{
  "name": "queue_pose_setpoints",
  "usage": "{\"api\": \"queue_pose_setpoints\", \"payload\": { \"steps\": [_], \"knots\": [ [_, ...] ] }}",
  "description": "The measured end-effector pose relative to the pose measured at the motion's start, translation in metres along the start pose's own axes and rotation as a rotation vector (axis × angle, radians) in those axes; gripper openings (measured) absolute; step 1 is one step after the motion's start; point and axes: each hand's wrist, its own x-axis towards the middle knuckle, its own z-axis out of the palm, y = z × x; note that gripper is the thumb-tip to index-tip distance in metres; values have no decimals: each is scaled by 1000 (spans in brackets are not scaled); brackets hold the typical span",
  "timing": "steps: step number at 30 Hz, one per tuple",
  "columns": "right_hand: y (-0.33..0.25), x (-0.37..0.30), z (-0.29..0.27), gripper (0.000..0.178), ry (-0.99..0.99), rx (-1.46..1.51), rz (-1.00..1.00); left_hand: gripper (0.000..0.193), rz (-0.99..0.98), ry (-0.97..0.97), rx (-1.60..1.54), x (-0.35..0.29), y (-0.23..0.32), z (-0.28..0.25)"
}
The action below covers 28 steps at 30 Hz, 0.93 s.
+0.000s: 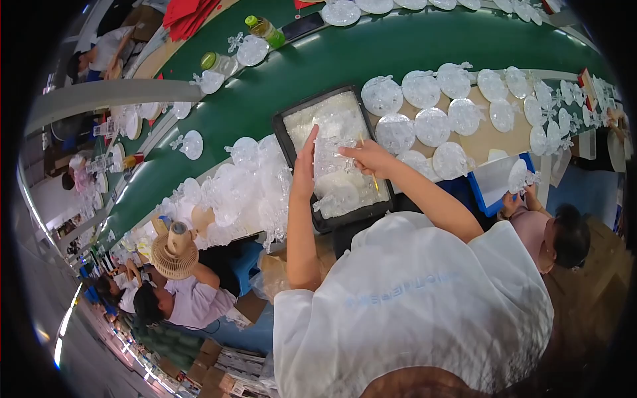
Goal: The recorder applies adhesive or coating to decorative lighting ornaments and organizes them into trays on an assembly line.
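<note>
A black tray (pixel 281 129) filled with white, glittery granules lies in front of me. Over it, my left hand (pixel 304 162) holds a clear, sparkling plastic ornament (pixel 328 156) along its left side, fingers fairly straight and thumb side up. My right hand (pixel 373 160) grips a thin yellow stick (pixel 375 184), perhaps a brush; its tip is hidden. The right index finger points at the ornament's right edge, and I cannot tell whether it touches. Another clear piece (pixel 338 199) rests on the granules nearer to me.
White round ornaments (pixel 432 126) stand in rows on a board at right. Clear ornaments (pixel 232 182) are heaped at left. Beyond runs a green conveyor belt (pixel 318 63) with bottles (pixel 265 30) and a phone (pixel 303 26). A fan (pixel 175 251), a blue bin (pixel 494 188) and co-workers flank me.
</note>
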Motion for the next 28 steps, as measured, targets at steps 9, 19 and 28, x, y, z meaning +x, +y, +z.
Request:
{"api": "queue_pose_setpoints", "payload": {
  "steps": [9, 19, 28],
  "knots": [
    [-2, -14, -12, 42, 56, 57, -158, 73, -3, -22, 237, -6, 26, 27],
    [9, -17, 2, 36, 115, 95, -138, 71, -18, 69, 147, -9, 23, 7],
    [10, -9, 4, 38, -8, 364, -69, 59, 11, 204, 288, -18, -21, 9]
  ]
}}
